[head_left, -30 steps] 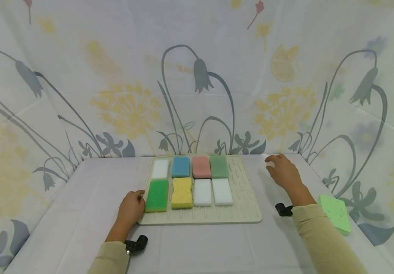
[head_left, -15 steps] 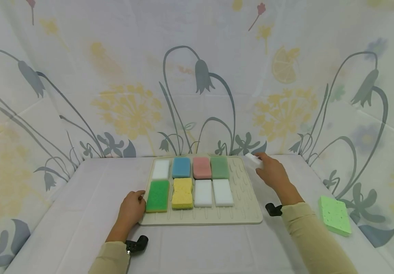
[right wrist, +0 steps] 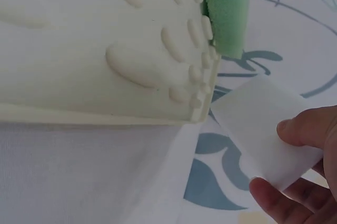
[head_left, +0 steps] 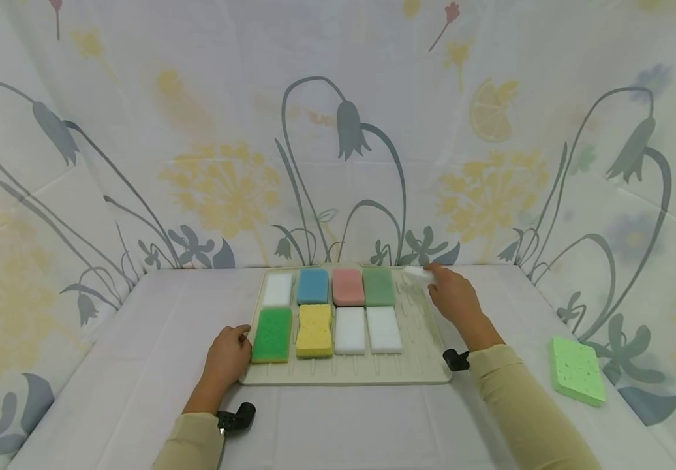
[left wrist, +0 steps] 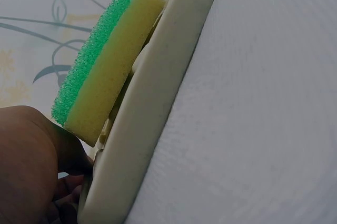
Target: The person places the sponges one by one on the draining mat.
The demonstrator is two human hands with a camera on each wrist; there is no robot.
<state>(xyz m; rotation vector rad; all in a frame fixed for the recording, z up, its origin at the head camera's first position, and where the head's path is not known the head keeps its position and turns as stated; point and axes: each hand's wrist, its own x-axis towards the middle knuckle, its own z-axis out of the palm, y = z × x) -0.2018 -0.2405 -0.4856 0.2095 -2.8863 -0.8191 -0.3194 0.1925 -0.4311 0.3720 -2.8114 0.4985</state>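
Between the thumb and fingers of my right hand (head_left: 457,301) is a white sponge (right wrist: 263,129), tilted above the far right corner of a beige ridged draining tray (head_left: 420,372). My left hand (head_left: 226,356) holds the tray's left edge, beside a green-and-yellow scouring sponge (left wrist: 105,71); its fingers are partly hidden behind the rim in the left wrist view. On the tray's back row lie a white sponge (head_left: 277,290), a blue sponge (head_left: 312,286), a pink sponge (head_left: 348,287) and a green sponge (head_left: 378,287). The front row also has a yellow sponge (head_left: 314,331) and two white sponges (head_left: 350,331).
A light green sponge (head_left: 577,371) with small holes lies on the white tablecloth (head_left: 338,424) at the right, beyond my right forearm. Behind the table hangs a flower-patterned cloth (head_left: 226,130). The ridged right part of the tray shows bare.
My right hand has moved left with the white sponge, from the tablecloth right of the tray to over its far right corner. The left hand stays at the tray's left edge.
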